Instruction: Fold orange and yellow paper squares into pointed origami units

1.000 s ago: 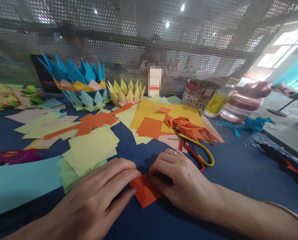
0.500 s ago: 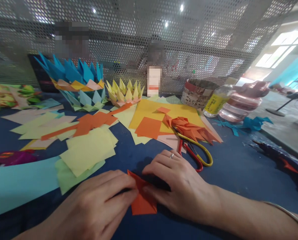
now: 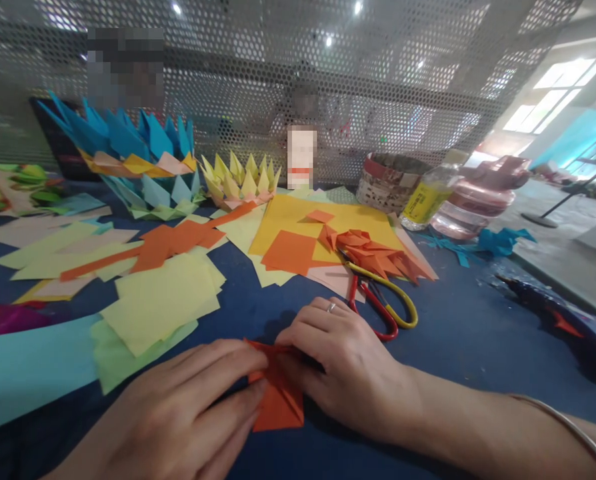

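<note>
1. Left hand (image 3: 193, 400) pinches the folded paper (image 3: 282, 407) near its left edge.
2. Right hand (image 3: 348, 367) pinches its upper right side.
3. The folded paper is on the table (image 3: 458, 347), between both hands.
4. Scissors (image 3: 381, 309) lie just beyond the right hand.

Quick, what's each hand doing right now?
Left hand: closed, holding the left side of the folded orange paper.
Right hand: closed, seemingly pinching the same paper's upper right edge.
</note>
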Available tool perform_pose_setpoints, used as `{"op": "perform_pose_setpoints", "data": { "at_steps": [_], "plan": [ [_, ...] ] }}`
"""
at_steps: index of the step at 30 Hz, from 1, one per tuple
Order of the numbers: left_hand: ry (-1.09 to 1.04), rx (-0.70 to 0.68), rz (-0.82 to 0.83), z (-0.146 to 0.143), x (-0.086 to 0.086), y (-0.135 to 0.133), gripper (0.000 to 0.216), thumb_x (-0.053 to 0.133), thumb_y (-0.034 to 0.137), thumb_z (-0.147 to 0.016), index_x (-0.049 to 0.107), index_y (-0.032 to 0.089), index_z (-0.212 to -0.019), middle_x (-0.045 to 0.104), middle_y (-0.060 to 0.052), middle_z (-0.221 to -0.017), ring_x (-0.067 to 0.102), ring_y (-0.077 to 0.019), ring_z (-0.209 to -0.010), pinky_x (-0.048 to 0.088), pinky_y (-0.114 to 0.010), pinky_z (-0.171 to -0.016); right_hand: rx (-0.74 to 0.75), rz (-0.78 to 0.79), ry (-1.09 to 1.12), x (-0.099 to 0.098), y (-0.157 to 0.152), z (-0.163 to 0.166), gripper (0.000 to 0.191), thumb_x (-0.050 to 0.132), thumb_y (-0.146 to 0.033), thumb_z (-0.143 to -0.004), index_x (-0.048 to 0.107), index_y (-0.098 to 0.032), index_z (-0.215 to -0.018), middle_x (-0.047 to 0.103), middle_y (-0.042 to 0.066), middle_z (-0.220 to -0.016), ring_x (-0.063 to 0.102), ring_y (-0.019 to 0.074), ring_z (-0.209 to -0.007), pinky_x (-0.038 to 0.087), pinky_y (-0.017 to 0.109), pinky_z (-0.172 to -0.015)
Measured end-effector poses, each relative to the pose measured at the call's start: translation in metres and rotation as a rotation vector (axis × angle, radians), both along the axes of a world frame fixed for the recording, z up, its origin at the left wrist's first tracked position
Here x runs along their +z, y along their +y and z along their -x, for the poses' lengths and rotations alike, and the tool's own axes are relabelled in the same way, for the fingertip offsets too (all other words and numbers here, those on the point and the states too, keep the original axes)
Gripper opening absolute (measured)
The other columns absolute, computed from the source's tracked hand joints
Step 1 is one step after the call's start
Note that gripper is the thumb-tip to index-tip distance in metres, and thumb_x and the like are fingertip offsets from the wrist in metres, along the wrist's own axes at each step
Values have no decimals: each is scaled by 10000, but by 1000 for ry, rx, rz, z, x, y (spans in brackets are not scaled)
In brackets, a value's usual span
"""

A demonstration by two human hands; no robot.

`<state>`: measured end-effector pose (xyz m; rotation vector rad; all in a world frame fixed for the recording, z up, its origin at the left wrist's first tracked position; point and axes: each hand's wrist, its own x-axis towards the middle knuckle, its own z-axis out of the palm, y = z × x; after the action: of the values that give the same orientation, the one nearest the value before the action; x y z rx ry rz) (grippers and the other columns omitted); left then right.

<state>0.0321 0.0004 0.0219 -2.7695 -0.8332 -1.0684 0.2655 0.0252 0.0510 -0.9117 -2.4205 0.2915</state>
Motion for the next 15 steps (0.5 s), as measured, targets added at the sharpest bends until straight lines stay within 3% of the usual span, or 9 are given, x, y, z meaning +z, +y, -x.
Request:
{"op": "perform_pose_setpoints", "data": {
  "at_steps": [8,15],
  "plan": [
    [-52,21,-93,-3,-9,-2,313,442,104,-1048,738,203,-1077,807,21,-1128,713,-81,-1112,382,-170,-1199,12,26,64,0,1,0,138,628,-78,-981,752,-119,-939,728,53,-848,610,196,-799,457,321,-744],
    [17,39,-111,4,-16,-5,338,416,103,-1056,732,204,-1124,796,12,-1195,721,-92,-1131,415,-198,-1193,47,20,79,1,1,-2,137,640,-85,-1002,772,-122,-987,750,62,-895,635,197,-837,469,321,-765]
  ]
}}
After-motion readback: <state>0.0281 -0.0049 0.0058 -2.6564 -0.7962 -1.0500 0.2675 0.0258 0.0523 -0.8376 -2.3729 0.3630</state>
